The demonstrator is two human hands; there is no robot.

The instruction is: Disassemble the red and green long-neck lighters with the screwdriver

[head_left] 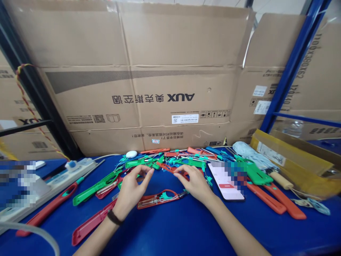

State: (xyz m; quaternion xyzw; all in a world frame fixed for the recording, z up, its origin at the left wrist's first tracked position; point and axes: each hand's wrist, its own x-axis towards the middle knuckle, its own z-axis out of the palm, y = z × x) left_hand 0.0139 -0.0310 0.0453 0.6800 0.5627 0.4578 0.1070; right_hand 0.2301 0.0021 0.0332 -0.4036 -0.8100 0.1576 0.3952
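My left hand point(137, 190), with a dark band on its wrist, is raised over the table, thumb and index finger pinched together. Whatever may be between those fingertips is too small to make out. My right hand point(194, 181) is closed, its fingertips at the end of an orange-red lighter casing point(166, 167) that it seems to pinch. Below and between both hands lies an opened red lighter half point(160, 200) with a clear tank and green trigger parts inside. A crimson casing half point(92, 222) rests beside my left wrist.
Behind the hands spreads a pile of green and red lighter parts point(138, 162). A phone point(226, 181) lies at right, near orange lighter handles point(287, 202) and a yellow-taped box point(298, 163). At left are a power strip point(57, 183) and a red lighter point(50, 209). Cardboard point(160, 78) walls the back.
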